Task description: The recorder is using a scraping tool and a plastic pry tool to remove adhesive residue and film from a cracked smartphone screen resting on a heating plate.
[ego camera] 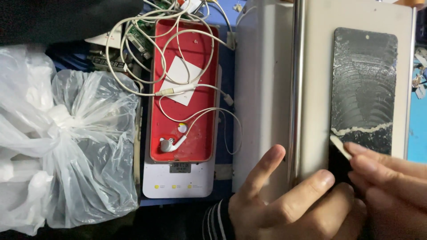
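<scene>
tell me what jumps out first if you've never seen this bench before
The dark phone screen on the pale machine at right, coated in whitish residue, with the right hand working a thin scraper along its lower part. The left hand braces beside it. Mid-frame, white earphones tangle over a red tray.

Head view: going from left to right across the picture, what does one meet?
Clear plastic bag → red tray holding white earphones and their cable → pale grey machine with its metal rod → dark phone panel streaked with white residue, where the right hand holds a small white scraper.
</scene>
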